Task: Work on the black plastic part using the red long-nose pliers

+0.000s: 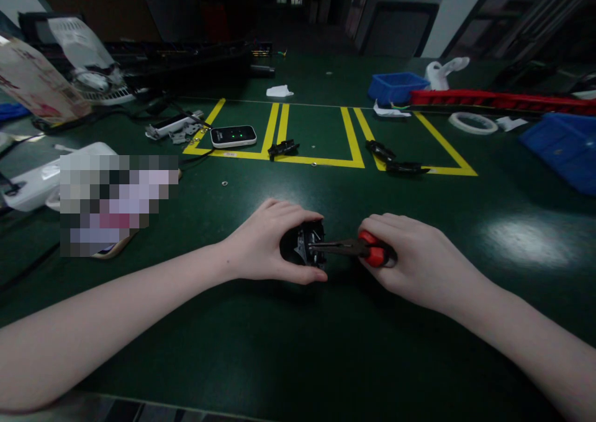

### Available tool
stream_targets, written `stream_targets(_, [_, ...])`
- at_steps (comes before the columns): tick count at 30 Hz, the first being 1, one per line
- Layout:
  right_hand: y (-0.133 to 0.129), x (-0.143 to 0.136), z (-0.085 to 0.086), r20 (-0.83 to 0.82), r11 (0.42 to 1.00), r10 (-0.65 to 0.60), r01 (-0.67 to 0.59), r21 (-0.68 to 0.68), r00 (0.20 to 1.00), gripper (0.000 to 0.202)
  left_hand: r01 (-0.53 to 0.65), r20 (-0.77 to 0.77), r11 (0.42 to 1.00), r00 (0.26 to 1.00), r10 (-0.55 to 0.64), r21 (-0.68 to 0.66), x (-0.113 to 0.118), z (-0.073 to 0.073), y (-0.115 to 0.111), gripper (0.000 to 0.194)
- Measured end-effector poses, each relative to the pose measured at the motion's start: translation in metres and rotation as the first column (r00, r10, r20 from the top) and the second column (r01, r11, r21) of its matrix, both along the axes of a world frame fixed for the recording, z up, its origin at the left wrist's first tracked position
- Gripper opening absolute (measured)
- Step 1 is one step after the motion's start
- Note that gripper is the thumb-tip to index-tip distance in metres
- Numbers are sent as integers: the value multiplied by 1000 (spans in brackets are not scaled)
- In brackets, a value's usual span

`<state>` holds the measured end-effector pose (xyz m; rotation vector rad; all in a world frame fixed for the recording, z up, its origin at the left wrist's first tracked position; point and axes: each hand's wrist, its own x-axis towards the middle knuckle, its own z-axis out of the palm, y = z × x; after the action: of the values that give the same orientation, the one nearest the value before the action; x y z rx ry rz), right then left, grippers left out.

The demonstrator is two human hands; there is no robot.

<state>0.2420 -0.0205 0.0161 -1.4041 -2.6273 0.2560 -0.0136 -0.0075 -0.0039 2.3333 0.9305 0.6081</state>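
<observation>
Surroundings of the green worktop (pixel 298 360). Yellow tape (pixel 351 136) outlines three adjoining bays; the left one contains a white-edged, black-topped device (pixel 233 136) (two small green lights show on its face). Beyond the bays lies a white scrap (pixel 279 91). Far right: a small blue bin (pixel 398 88) stands near a long red strip (pixel 503 101), with a tape roll (pixel 473 131) lying in front. A larger blue bin (pixel 565 152) sits at the right edge. Far left: a printed bag (pixel 37 84) leans beside a white vented appliance (pixel 79 43). Nearer, a white oblong housing (pixel 32 185) adjoins a pixelated flat object (pixel 121 223).
</observation>
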Motion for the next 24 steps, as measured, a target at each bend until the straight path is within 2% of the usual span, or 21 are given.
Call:
stream_targets(16, [0,1,3,24,994,21,-23,111,999,9,-4,40,1000,999,5,-22,0,-3,1,66])
stream_targets(24, [1,2,1,43,994,39,-43,104,998,10,-8,38,1000,999,9,-25,-1,-4,2,67])
